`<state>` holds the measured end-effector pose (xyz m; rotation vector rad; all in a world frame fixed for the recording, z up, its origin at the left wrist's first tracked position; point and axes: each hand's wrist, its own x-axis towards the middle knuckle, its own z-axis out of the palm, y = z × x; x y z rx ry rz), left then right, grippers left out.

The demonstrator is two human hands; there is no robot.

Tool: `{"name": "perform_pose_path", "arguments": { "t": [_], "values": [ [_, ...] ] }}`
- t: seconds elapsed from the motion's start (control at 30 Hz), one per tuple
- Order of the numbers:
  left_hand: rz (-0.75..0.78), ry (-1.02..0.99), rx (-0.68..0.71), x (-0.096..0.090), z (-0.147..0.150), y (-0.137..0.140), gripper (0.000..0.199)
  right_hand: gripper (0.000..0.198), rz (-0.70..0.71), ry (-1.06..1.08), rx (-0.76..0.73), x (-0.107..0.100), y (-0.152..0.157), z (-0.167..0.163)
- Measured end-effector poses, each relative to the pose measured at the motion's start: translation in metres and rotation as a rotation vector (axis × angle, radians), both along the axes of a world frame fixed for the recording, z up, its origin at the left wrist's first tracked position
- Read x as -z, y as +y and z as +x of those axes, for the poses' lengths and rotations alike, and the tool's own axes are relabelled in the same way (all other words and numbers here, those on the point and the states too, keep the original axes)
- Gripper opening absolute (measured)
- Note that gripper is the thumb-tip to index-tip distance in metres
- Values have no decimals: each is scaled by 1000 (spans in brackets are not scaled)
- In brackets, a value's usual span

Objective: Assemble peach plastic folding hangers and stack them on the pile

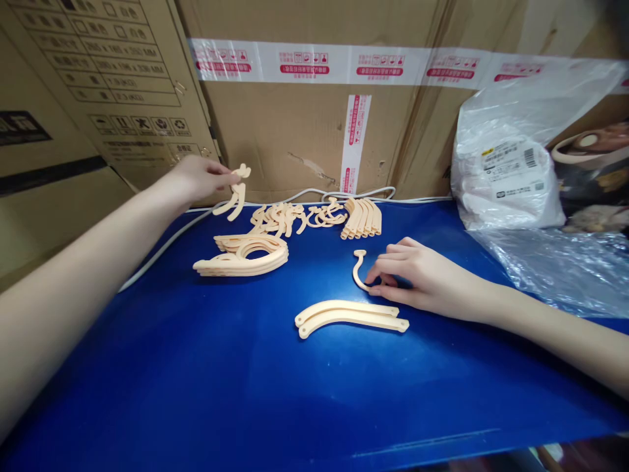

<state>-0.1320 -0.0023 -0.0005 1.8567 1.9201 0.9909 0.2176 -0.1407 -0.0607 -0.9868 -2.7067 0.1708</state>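
My left hand [204, 178] is closed in a pinch on a cream forked plastic piece [238, 196], raised near the cardboard at the back left. On the blue table, my right hand [417, 272] pinches the lower end of a cream plastic hanger hook [358, 265]. Just in front of that hand lie two curved hanger arms [351, 320], side by side. A stack of hanger parts [246, 267] with a round opening sits below my left hand. Behind it is a loose heap of small forked pieces [280, 216].
More hooks [324, 215] and a row of curved arms [362, 217] lie at the back. A white cable [162, 252] runs along the rear edge. Cardboard boxes [304, 124] wall off the back; a plastic-wrapped package [511, 174] stands at the right.
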Motion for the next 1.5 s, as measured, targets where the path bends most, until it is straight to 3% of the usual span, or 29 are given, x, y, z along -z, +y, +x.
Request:
{"name": "perform_pose_path", "arguments": {
  "t": [0.13, 0.23, 0.43, 0.53, 0.8, 1.23, 1.37, 1.5],
  "values": [
    [63, 6, 81, -20, 28, -25, 36, 17, -4, -3, 15, -1, 0, 0],
    [26, 86, 301, -26, 56, -50, 36, 16, -2, -5, 34, -1, 0, 0],
    [-225, 219, 746, 1, 102, -86, 26, 14, 13, -16, 78, 1, 2, 0],
    [-252, 244, 835, 19, 111, -90, 25, 14, 16, -22, 86, 1, 2, 0],
    [-111, 423, 768, 43, 117, -83, 20, 18, 38, -35, 117, 2, 4, 3],
    [-84, 466, 668, 47, 115, -89, 25, 20, 76, -57, 121, 2, 4, 4],
    [-49, 488, 654, 40, 115, -89, 31, 21, 76, -64, 119, 2, 4, 4],
    [50, 500, 610, 20, 113, -98, 28, 23, 102, -72, 104, -1, 1, 4]
  ]
}}
